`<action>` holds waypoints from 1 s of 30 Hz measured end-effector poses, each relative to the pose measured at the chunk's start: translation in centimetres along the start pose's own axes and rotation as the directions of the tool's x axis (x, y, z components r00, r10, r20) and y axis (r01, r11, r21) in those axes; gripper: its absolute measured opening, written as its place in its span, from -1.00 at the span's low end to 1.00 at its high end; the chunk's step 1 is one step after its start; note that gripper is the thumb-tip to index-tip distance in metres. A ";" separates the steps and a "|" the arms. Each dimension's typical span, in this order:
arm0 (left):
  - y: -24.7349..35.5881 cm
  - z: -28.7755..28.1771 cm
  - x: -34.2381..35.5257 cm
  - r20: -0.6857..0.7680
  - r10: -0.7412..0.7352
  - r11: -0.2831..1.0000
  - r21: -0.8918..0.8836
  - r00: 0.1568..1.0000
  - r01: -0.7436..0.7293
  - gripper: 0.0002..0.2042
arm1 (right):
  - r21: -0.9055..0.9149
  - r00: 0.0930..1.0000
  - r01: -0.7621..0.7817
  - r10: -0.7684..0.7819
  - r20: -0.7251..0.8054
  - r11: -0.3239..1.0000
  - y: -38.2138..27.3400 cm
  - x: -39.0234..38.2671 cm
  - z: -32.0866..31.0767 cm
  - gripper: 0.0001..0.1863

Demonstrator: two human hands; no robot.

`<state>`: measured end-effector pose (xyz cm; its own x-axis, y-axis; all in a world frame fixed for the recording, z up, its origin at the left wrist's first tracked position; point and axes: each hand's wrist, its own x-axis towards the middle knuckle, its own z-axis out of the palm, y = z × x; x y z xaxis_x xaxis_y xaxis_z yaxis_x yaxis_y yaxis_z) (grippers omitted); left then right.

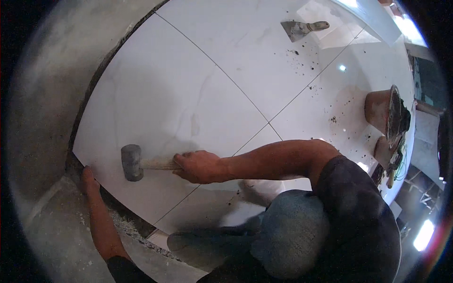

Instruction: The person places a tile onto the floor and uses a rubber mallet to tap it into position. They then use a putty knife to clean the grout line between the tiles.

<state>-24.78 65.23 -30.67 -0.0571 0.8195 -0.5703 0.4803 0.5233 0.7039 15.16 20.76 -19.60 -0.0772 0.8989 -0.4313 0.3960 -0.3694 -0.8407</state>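
Note:
My right hand (199,167) is closed round the wooden handle of a rubber mallet (132,162). The mallet's dark grey head is over the white floor tile (155,99), near its lower left corner; whether it touches the surface I cannot tell. At that same corner, my left hand (89,181) lies against the tile's edge with its fingers stretched out, some of them hidden. Thin dark joints (212,61) separate this tile from its neighbours. Along its outer left side runs a dark gap (87,94) next to the grey concrete.
A putty knife (302,29) lies on the tiles at the far right, among dark crumbs (302,61). Two buckets (377,108) with mortar-smeared rims stand at the right. My denim-covered knee (290,231) is bent over the near tiles. Grey concrete (42,118) borders the left.

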 end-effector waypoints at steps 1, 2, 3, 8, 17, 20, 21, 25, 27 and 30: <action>-0.4 0.5 -0.4 -0.005 -0.007 1.000 -0.004 1.000 0.007 -0.57 | 0.037 1.000 0.003 -0.003 0.017 0.999 0.1 -0.5 -0.1 -0.58; -1.0 1.4 -0.9 -0.111 -0.075 0.994 0.066 0.991 0.083 -0.56 | 0.076 0.997 -0.017 0.012 0.073 0.997 0.4 -1.3 -0.2 -0.59; -1.5 2.3 -1.7 -0.164 -0.100 0.988 0.104 0.981 0.118 -0.55 | 0.077 0.999 0.007 -0.010 0.034 0.997 1.0 -2.2 -0.5 -0.59; -7.6 10.9 -11.8 0.038 0.594 -0.037 0.999 0.803 -0.020 -0.35 | 0.225 0.834 -0.364 0.424 -0.353 0.904 7.7 -10.2 -4.3 -0.56; -12.7 21.7 -37.5 -0.345 0.295 0.539 0.830 0.891 0.143 -0.27 | 0.144 0.134 -0.757 0.366 -0.921 0.637 22.3 -30.7 -8.3 -0.64; -14.1 21.0 -38.5 -0.545 0.178 0.611 0.714 0.819 0.342 -0.24 | 0.256 0.075 -0.739 0.455 -0.887 0.623 23.9 -32.9 -9.5 -0.65; -14.6 20.6 -38.0 -0.548 0.170 0.617 0.707 0.819 0.346 -0.24 | 0.243 0.096 -0.735 0.452 -0.887 0.633 23.9 -32.7 -10.4 -0.65; -15.9 17.8 -34.4 -0.624 0.128 0.596 0.669 0.771 0.444 -0.27 | -0.156 0.020 -0.726 -0.206 -0.978 0.669 23.3 -28.4 -18.2 -0.52; -16.6 16.6 -33.0 -0.608 0.283 0.663 0.683 0.741 0.307 -0.30 | -0.066 0.064 -0.731 -0.028 -0.998 0.680 24.9 -24.7 -24.8 -0.41; -17.7 14.2 -30.9 -0.615 0.242 0.640 0.683 0.750 0.354 -0.30 | -0.001 0.420 -0.715 0.428 -0.801 0.699 30.9 -20.2 -34.3 -0.39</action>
<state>-19.08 27.36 -31.51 -0.4652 0.8852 0.0031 0.8844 0.4650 -0.0406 60.32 -0.74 -25.63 0.8696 0.4079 -0.2783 0.3330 -0.9006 -0.2793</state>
